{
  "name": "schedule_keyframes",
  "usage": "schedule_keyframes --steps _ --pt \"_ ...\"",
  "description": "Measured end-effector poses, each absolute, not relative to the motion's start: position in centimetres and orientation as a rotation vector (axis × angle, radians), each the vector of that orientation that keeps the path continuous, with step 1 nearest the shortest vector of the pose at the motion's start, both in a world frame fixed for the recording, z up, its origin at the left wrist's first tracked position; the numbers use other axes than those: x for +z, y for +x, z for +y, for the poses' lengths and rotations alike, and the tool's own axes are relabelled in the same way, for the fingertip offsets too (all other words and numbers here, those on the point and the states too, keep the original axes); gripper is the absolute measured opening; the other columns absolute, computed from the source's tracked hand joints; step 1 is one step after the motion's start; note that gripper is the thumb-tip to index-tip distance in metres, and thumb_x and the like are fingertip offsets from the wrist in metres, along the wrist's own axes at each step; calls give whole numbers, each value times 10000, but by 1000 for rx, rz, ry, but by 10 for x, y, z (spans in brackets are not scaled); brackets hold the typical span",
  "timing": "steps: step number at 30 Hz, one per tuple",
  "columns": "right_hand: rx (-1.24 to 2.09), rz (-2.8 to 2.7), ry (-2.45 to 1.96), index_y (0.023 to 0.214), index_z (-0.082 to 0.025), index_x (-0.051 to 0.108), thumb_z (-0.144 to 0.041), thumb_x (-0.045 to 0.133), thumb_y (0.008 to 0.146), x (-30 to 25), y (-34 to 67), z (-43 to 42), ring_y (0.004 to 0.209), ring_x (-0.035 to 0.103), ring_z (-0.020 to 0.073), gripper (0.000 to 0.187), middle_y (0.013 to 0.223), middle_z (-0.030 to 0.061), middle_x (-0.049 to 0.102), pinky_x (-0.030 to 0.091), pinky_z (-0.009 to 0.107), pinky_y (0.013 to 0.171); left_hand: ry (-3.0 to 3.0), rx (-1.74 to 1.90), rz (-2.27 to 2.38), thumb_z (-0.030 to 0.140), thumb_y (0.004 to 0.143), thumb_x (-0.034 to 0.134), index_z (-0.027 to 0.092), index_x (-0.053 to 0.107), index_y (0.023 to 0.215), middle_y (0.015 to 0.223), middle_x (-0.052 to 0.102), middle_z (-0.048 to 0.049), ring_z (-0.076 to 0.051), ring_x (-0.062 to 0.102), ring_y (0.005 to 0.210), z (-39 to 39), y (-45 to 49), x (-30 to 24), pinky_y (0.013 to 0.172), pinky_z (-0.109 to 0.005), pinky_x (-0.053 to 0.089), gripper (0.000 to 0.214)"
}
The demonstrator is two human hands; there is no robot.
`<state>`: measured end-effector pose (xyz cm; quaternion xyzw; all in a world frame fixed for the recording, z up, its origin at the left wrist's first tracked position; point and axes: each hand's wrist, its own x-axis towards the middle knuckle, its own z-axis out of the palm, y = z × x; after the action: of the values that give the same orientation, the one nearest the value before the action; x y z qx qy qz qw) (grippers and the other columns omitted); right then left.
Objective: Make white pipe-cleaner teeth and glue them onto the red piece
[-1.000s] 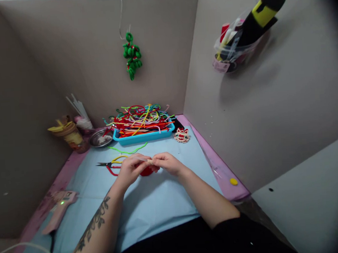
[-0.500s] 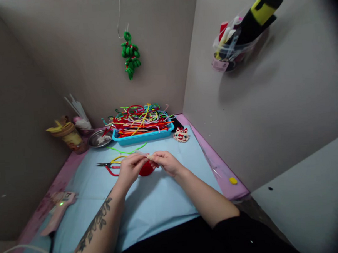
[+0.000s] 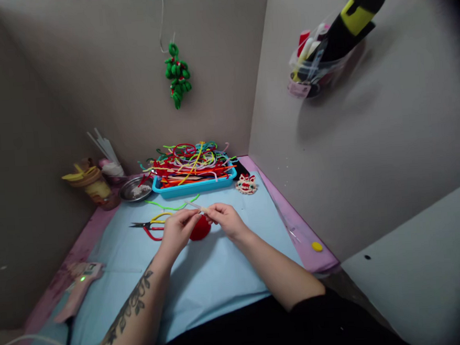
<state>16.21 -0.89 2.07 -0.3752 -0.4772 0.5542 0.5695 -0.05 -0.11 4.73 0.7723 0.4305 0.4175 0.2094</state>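
Note:
Near the middle of the blue-covered table, my left hand and my right hand meet, fingertips almost touching. Both are closed in a pinch on a thin whitish stem, which pokes out past the fingers toward the back left. It looks like a pipe cleaner, though most of it is hidden by the fingers. Just below the fingertips is a red round object, partly covered by my left hand. Scissors with one yellow and one red handle lie left of my left hand. A bright green pipe cleaner lies behind it.
A blue tray heaped with colourful pipe cleaners stands at the back, beside a metal dish. Right of it lies a cream and red fuzzy piece. A pink glue gun rests at left; a yellow disc sits at right.
The whitish stem now shows more clearly, sticking out at an angle behind the fingers. My fingertips have shifted slightly, and more of the red object is visible.

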Motion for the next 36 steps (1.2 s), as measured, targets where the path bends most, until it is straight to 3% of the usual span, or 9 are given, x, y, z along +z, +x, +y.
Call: schedule_keyframes --steps 11,24,36 --pt "1075 -1243 -960 687 -169 601 -447 647 738 20 164 -11 589 483 119 286 621 -12 558 391 248 576 2147 1168 1228 308 797 589 190 726 820 849 743 -63 -208 671 807 -3 0 49 758 -312 513 183" --pt "501 -1419 -1071 711 -185 632 -258 608 799 23 161 -18 688 553 139 117 704 11 602 445 257 673 1971 1198 1257 330 769 614 168 732 780 833 740 -79 -213 675 802 -4 4 46 765 -318 522 200" --pt "176 -1504 -1087 738 -202 632 -168 587 808 16 160 -18 741 580 167 89 729 23 639 455 295 722 1695 1178 1254 378 719 675 142 750 867 912 746 -100 -254 683 878 -8 13 46 826 -357 518 288"
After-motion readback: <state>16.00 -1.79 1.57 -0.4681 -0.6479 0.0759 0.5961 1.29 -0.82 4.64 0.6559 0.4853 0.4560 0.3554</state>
